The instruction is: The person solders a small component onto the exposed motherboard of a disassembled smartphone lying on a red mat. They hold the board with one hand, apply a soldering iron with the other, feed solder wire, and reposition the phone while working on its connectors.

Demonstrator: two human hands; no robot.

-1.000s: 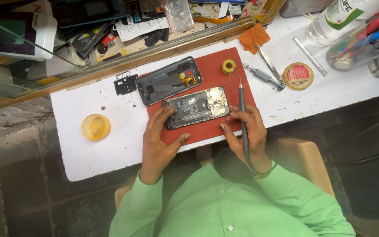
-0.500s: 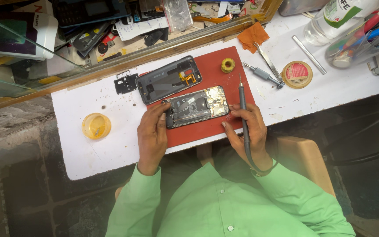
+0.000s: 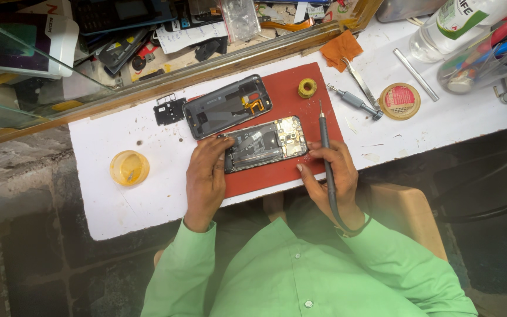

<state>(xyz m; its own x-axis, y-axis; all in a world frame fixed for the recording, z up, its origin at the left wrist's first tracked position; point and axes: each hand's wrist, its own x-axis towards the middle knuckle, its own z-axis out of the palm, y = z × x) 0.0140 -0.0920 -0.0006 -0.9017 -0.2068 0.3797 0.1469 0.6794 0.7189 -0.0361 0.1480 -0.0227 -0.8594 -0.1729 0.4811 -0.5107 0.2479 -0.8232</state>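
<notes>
Head view: left hand [image 3: 205, 179] has slid in since a sec ago, fingers now pressing the opened phone [image 3: 263, 144] flat on the red mat [image 3: 300, 111]. Right hand [image 3: 331, 176] is gripping a slim screwdriver [image 3: 324, 136] beside it, tip up. Phone's steadied for work.

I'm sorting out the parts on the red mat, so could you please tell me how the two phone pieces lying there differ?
The opened phone body shows its battery and a gold-toned circuit board; the back cover is a dark, mostly bare shell with an orange flex strip. The left hand touches the phone body, and the right hand with the slim tool is beside it; the back cover lies untouched, farther from the person. Both are similar in size, tilted alike on the red mat.
</notes>
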